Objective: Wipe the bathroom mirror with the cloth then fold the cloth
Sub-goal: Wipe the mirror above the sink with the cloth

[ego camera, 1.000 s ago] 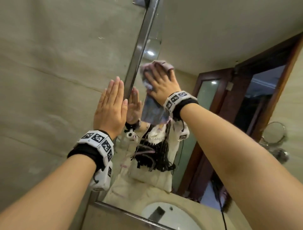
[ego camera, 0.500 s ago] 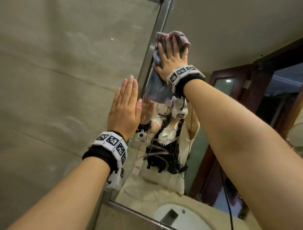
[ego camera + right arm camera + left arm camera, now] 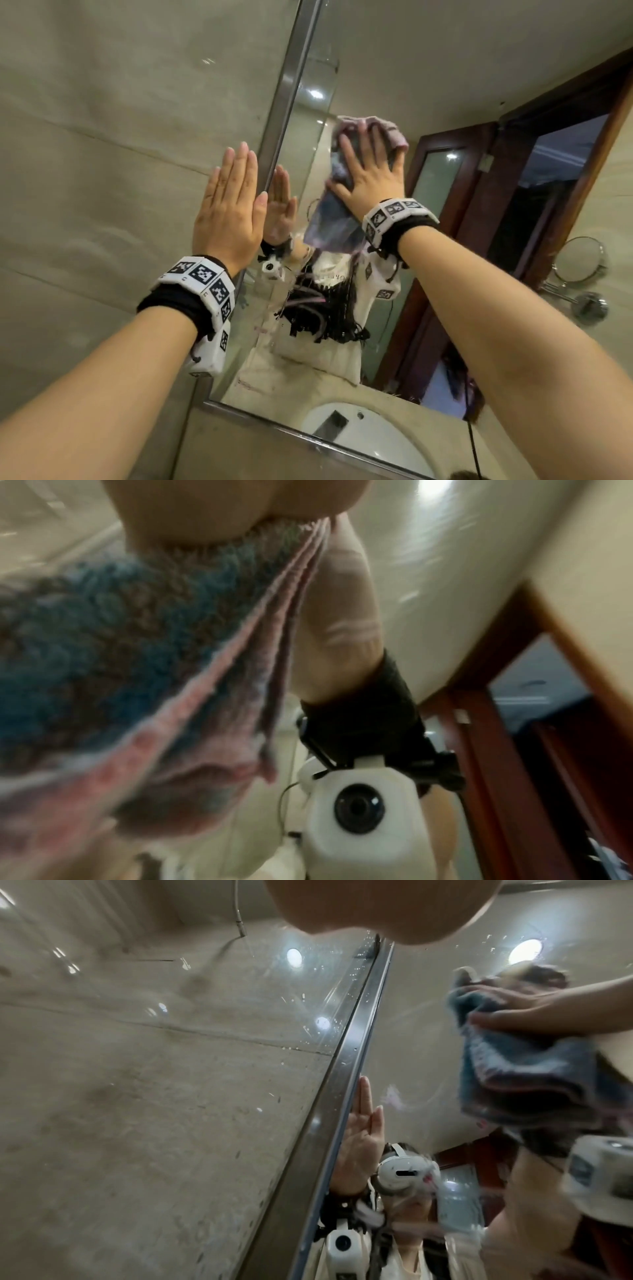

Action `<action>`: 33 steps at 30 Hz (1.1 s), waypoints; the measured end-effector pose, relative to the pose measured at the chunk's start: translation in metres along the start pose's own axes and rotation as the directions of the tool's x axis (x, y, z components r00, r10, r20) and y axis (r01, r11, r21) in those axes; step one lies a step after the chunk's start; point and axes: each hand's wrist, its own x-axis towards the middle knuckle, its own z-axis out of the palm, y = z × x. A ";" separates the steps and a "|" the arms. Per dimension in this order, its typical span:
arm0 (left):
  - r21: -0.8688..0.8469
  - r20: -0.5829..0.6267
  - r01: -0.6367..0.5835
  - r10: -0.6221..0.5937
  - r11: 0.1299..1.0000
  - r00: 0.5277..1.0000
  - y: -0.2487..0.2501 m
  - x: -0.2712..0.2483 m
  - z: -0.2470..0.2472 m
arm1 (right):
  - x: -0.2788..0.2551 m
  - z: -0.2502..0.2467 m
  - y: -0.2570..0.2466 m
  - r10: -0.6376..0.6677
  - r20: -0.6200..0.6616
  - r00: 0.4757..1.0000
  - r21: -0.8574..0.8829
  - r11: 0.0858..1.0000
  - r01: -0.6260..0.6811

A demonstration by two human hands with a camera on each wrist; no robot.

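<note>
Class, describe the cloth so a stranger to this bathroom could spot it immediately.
Find the metal-framed wall mirror. High on its glass, the right hand presses a fluffy blue cloth with pink edging. It is the only fabric there; the left hand rests flat and bare.

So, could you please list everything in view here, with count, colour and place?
mirror: one, steel-framed, on the wall ahead.
cloth: one, blue with pink edge, pressed on the mirror's upper left area.
wall: beige stone tiles, left of the mirror.
basin: one, white, seen reflected at the mirror's bottom.
door: dark red-brown wood, reflected at right.
shaving mirror: one, round, chrome, reflected far right.
wrist bands: two, white with black markers.
left hand: flat on the wall beside the frame.
right hand: spread over the cloth.
</note>
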 end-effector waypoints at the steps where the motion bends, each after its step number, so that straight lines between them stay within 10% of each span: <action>1: 0.009 0.005 0.004 -0.004 1.000 1.000 0.000 0.000 0.001 | -0.001 -0.004 0.019 0.093 -0.010 0.996 0.031 0.995 -0.093; 10: 0.055 0.000 0.026 -0.027 0.998 1.000 0.000 -0.003 0.008 | -0.034 0.014 0.024 0.356 -0.108 0.928 0.141 0.930 -0.340; 24: 0.178 0.005 -0.005 0.004 0.984 1.000 -0.001 -0.006 0.008 | -0.037 0.030 -0.021 0.136 -0.040 0.990 0.035 0.990 -0.135; 33: 0.606 0.210 -0.043 -0.107 0.794 0.972 0.007 -0.012 -0.028 | -0.038 0.021 -0.025 0.140 0.013 0.990 0.091 0.986 -0.140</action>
